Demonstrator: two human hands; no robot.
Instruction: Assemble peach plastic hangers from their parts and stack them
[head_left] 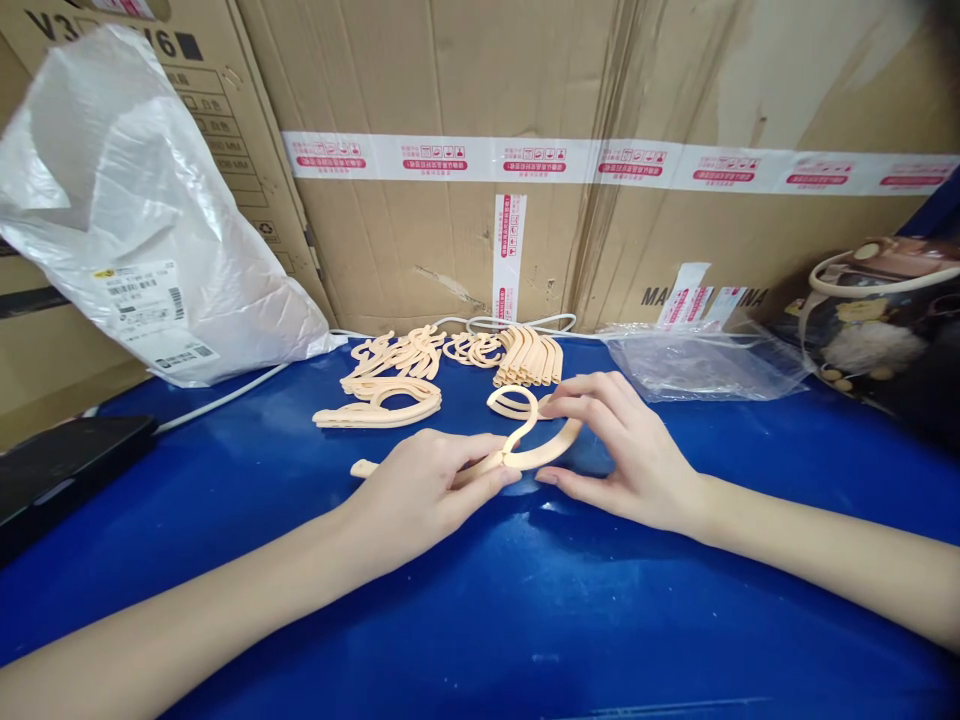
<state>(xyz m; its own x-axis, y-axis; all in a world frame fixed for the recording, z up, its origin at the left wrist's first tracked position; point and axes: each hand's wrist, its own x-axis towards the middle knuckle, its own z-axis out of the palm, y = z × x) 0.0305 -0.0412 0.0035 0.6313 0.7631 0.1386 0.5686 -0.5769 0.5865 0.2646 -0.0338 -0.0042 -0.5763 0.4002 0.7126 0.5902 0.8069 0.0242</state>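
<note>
A cream plastic clothes hanger (540, 457) with a curved hook and bowed arms is held over the blue table. My left hand (431, 475) is closed on it, thumb and fingers pinching near the base of the hook. One arm's end sticks out to the left behind that hand. My right hand (630, 450) is around the other arm, fingers and thumb apart; its fingers overlap the arm's far end, and whether they touch it is unclear. Behind lie a small stack of folded hangers (386, 405) and a pile of loose hook pieces (401, 352).
Curved arm pieces (529, 355) are stacked at the back. A white plastic mailing bag (150, 220) and a black device (67, 480) stand left. At right are a clear plastic bag (705, 360) and a dark bag with a handle (877, 330). Cardboard boxes (442, 240) wall off the back.
</note>
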